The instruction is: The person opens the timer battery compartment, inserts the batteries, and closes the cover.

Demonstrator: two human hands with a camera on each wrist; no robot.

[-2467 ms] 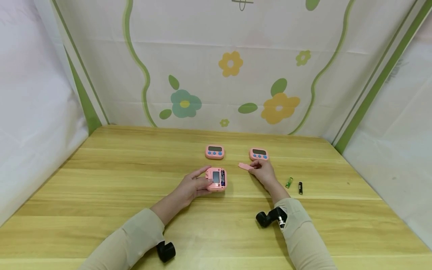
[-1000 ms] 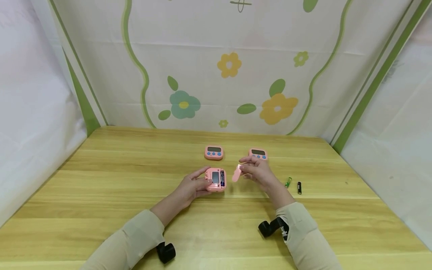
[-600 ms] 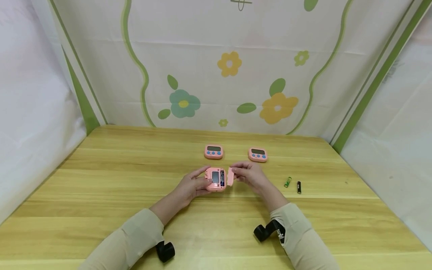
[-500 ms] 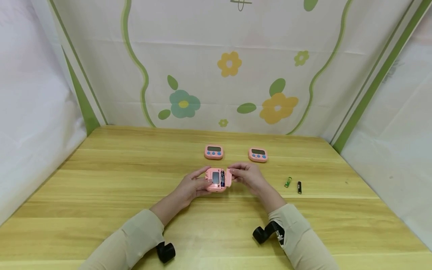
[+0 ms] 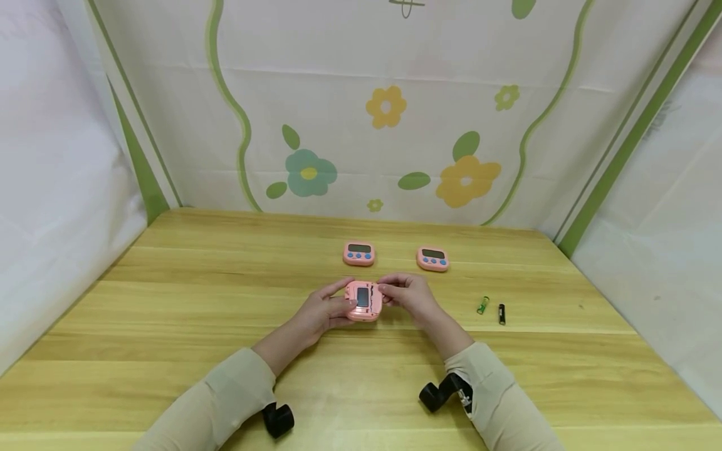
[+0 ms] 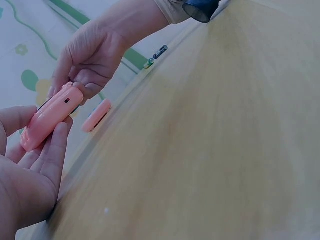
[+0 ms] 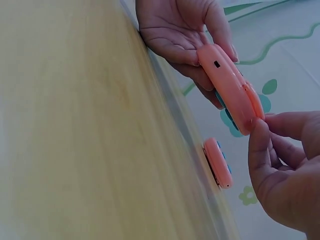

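Note:
My left hand (image 5: pixel 323 311) grips a pink digital timer (image 5: pixel 356 313) by its left side, back face up, with the thumb on top. A pink battery cover (image 5: pixel 376 300) lies over the battery slot on the timer's right side, and dark gaps show along its inner edge. My right hand (image 5: pixel 414 299) pinches this cover at its outer right edge. In the right wrist view the cover (image 7: pixel 254 100) stands slightly proud of the timer's back. The left wrist view shows the timer (image 6: pixel 50 117) held above the table between both hands. The batteries inside are mostly hidden.
Two more pink timers with blue buttons, a left one (image 5: pixel 358 254) and a right one (image 5: pixel 432 259), lie face up behind the hands. A green battery (image 5: pixel 482 305) and a black battery (image 5: pixel 502 314) lie on the wooden table (image 5: pixel 361 388) to the right.
My right hand has brought the cover leftward from beside the right timer, turned it upright and laid it over the slot. The batteries inside went from exposed to mostly covered. My left hand stays put.

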